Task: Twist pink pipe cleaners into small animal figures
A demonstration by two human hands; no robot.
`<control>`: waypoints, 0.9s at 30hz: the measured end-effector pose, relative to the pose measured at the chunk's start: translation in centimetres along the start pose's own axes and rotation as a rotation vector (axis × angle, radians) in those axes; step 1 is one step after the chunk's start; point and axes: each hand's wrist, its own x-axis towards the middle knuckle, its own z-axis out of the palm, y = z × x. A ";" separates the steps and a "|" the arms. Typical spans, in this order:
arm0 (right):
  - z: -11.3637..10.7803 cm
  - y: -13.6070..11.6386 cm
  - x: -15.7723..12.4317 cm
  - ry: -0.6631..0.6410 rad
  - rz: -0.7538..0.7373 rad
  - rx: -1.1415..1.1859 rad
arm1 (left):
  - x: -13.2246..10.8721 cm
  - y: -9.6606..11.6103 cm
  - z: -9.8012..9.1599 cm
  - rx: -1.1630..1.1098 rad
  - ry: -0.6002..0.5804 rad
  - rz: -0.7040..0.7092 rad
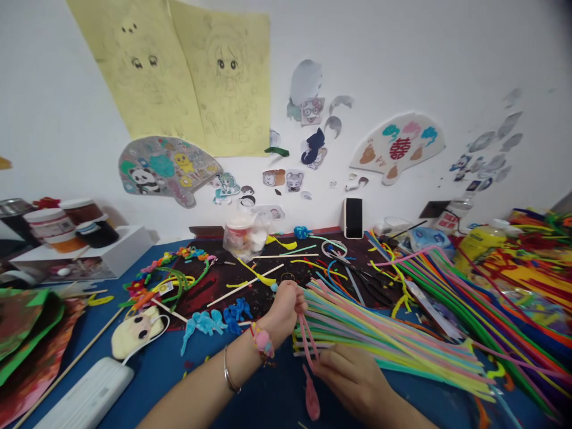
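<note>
Pink pipe cleaners [306, 336] run between my two hands above the blue table. My left hand [288, 301] is closed around their upper end, its fingers curled and partly hidden from me. Lower and to the right, my right hand [353, 378] pinches the strands near their lower part. A fuzzy pink leaf-shaped piece [311, 398] hangs below, just left of my right hand; whether it joins the strands I cannot tell. Beside both hands lies a wide bundle of pastel pipe cleaners [393, 333]. Twisted blue pipe-cleaner pieces [214, 322] lie left of my left wrist.
A white power strip [87, 396] and a cream cartoon-faced device [136, 333] are at left. Black scissors [375, 283] lie on the dark mat, and a phone [353, 218] leans on the wall. Bright pipe cleaners [473, 316] spread at right. A white box [89, 253] carries jars.
</note>
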 end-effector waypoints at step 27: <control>-1.6 -1.5 0.0 0.106 -0.154 0.042 | -4.1 1.0 0.4 0.123 -0.086 0.099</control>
